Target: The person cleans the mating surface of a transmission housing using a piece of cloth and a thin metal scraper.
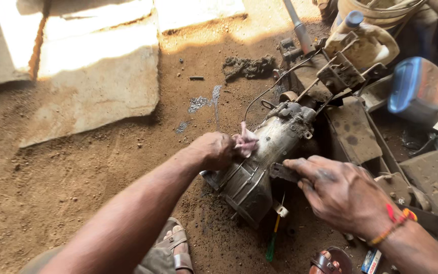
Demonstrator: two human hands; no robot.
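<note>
Gearbox [259, 157], pink rag [245, 142], both hands touching

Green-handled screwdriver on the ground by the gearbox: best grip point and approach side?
Judging by its pose, grip the green handle, coming from the near side by the sandals. The screwdriver lies flat on the dirt, its handle end bare and pointing toward the person; its tip runs under the metal housing, where the right hand crowds the far end.
</note>
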